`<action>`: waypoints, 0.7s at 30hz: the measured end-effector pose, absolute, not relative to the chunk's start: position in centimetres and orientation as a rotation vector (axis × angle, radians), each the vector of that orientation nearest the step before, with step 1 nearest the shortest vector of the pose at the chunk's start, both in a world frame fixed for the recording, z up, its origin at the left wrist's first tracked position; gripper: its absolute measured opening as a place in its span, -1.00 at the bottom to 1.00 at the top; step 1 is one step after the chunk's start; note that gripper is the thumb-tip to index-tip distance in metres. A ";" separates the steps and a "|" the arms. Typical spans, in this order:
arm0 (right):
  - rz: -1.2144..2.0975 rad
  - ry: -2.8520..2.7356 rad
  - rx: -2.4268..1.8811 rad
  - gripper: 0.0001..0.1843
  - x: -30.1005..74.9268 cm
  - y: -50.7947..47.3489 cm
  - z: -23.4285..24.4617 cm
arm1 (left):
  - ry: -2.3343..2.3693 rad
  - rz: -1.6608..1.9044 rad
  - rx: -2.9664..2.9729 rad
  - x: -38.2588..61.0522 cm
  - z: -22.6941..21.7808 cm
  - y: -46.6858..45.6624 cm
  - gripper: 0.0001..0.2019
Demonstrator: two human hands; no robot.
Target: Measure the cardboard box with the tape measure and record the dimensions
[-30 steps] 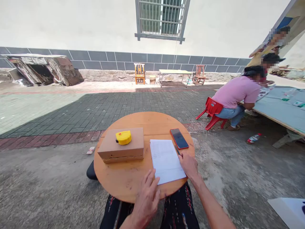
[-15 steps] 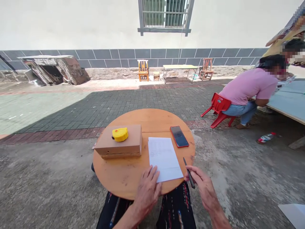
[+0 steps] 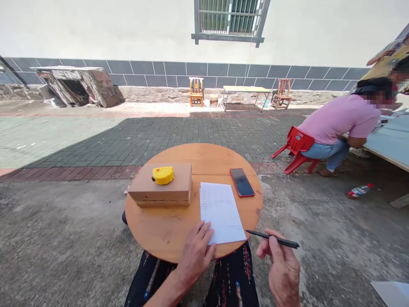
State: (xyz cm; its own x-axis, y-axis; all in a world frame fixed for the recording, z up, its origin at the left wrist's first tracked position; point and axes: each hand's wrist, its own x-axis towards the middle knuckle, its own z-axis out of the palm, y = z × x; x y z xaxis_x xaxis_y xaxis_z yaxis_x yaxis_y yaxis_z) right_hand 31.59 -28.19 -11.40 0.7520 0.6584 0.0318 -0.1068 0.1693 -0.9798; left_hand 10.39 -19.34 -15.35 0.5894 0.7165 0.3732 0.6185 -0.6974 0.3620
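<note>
Beyond the table's near right edge, the right hand (image 3: pixel 283 270) is pinching a black pen (image 3: pixel 285 242) between thumb and fingers, its grip closed around the barrel. The pen is lying nearly level, pointing left, its tip showing just beside the paper's lower right edge; whether the two are touching, I cannot tell. On the paper's lower left corner, the left hand (image 3: pixel 195 252) is resting palm down, its fingers lying fairly straight and slightly parted, gripping nothing.

The paper (image 3: pixel 221 209) is lying flat between the two hands, under the left fingertips and to the left of the right hand. As for progress, the pen is already sitting in hand and the sheet seems to be staying steady. Faint marks are showing on its upper part, while the lower part is looking mostly bare; no writing is visibly going on.

Farther out on the round wooden table (image 3: pixel 153 232), a phone (image 3: pixel 242 182) is lying right of the paper, and a yellow tape measure (image 3: pixel 163 175) is sitting on a cardboard box (image 3: pixel 159 198) to the left. Beyond, a person in a pink shirt (image 3: pixel 340 119) is sitting on a red chair (image 3: pixel 297 141).
</note>
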 end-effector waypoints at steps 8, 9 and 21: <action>0.651 -0.615 -1.426 -0.68 30.6 -28.2 -11.7 | 1.093 0.736 2.633 10.5 -15.3 -19.6 -0.73; 0.669 -0.611 -1.419 -0.66 30.3 -28.2 -11.7 | 1.100 0.739 2.630 10.5 -15.3 -19.6 -0.73; 0.625 -0.660 -1.525 -0.70 30.2 -27.3 -12.7 | 1.188 0.845 2.649 10.6 -15.3 -19.7 -0.65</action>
